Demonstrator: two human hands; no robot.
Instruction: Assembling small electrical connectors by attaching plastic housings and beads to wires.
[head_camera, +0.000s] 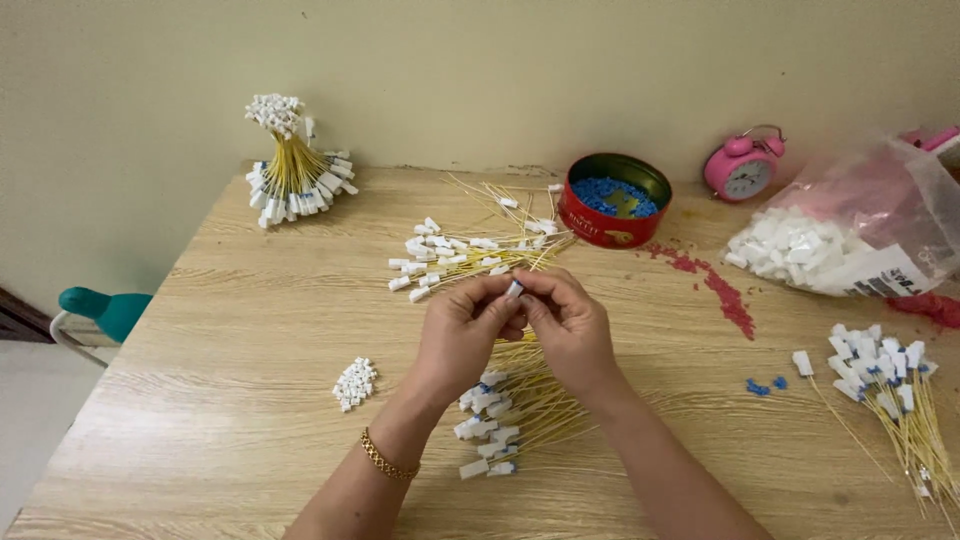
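Left hand (462, 335) and right hand (570, 325) pinch one small white connector (514, 290) between pressed fingertips; a slight slip risks dropping it into the yellow-wire pile (505, 420) below.

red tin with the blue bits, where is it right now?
In the head view the red tin stands at the back of the table, right of centre by the wall, between the loose pile of yellow ties and the pink alarm clock.

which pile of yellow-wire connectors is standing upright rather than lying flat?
The tied bundle at the table's far left corner: its wires stand up to a white cluster on top. The other piles, at centre, under the hands and right, lie flat.
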